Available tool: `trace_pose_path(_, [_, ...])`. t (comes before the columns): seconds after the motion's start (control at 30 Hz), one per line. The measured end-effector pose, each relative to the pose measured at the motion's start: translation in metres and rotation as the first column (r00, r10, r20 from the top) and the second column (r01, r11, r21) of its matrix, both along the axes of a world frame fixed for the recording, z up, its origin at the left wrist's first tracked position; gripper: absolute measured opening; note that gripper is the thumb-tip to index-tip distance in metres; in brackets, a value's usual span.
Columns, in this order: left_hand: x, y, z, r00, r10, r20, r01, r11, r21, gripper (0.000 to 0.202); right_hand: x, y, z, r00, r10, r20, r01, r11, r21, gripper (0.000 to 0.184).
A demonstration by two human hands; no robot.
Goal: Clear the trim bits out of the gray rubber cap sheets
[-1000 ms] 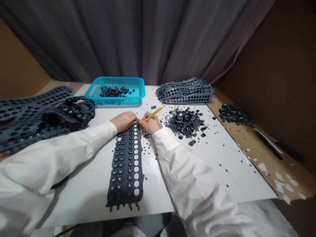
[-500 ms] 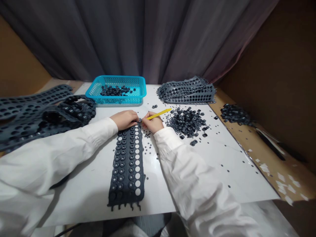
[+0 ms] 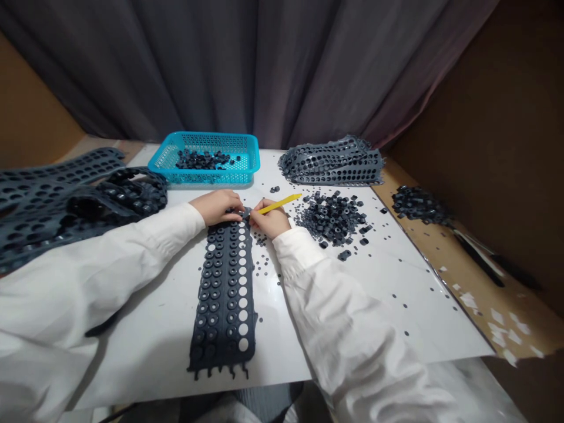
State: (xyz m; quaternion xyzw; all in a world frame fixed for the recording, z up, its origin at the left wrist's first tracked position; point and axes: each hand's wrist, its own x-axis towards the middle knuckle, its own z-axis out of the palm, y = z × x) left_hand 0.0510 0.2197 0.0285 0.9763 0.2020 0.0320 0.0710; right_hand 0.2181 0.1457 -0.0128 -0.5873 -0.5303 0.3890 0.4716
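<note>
A dark grey moulded rubber sheet [image 3: 224, 299] lies lengthwise before me, with rows of ringed round pieces and one column of open holes along its right side. At its far end, my left hand [image 3: 218, 207] grips the sheet, fingers bent and thumb along the top. Close beside it, my right hand [image 3: 271, 221] is closed around a slim yellow pen-like tool [image 3: 282, 203], its rear end pointing up to the right. The tool's tip is hidden by the fingers at the sheet's far right corner. Small dark rubber bits [image 3: 262, 239] are scattered just below the right hand.
Behind stands a blue basket [image 3: 202, 180] holding dark pieces. A pile of loose black pieces [image 3: 337, 217] lies to the right. Punched rubber sheets are stacked at the back right [image 3: 332, 164] and heaped at the left [image 3: 39, 214]. Black-handled tools [image 3: 480, 255] rest on the right side.
My left fingers have shifted a little, so a gap shows between thumb and forefinger. The right hand and yellow tool have moved slightly left, and the whole view has shifted a little.
</note>
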Motion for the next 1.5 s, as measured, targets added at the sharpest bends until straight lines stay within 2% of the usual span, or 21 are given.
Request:
trace_pose_path(0.2, [0.001,0.004,0.003,1.0,0.007,-0.019,-0.007,1.0,-0.017,0.023,0.0,0.003,-0.003,1.0,-0.009,0.03,0.01,1.0,-0.006,0.01])
trace_pose_path(0.53, [0.016,0.003,0.013,0.989,0.054,-0.139,-0.066,0.995,-0.079,0.018,-0.006,0.002,0.008,0.984,-0.042,0.174,0.04,0.999,0.016,0.015])
trace_pose_path(0.63, [0.024,0.0,0.017,0.978,0.084,-0.192,-0.095,0.994,-0.049,0.017,-0.006,0.003,0.007,0.981,-0.046,0.186,0.044,0.999,0.015,0.015])
trace_pose_path(0.8, [0.033,-0.014,0.021,0.964,0.098,-0.247,-0.082,0.994,0.073,0.012,-0.005,0.002,0.005,0.987,-0.045,0.154,0.048,0.999,-0.017,0.015])
trace_pose_path(0.97, [0.029,-0.023,0.015,0.963,0.089,-0.255,-0.055,0.989,0.135,0.016,-0.003,0.003,0.001,0.993,-0.029,0.115,0.034,0.999,-0.037,0.013])
trace_pose_path(1.13, [0.022,-0.023,0.004,0.973,0.087,-0.215,-0.052,0.985,0.167,0.02,-0.002,0.005,-0.001,0.993,-0.03,0.111,0.032,0.999,-0.023,0.013])
trace_pose_path(1.5, [0.003,-0.013,-0.013,0.995,0.104,0.004,-0.104,0.992,0.065,0.025,-0.003,0.004,0.003,0.998,-0.042,0.035,0.044,0.998,-0.055,0.018])
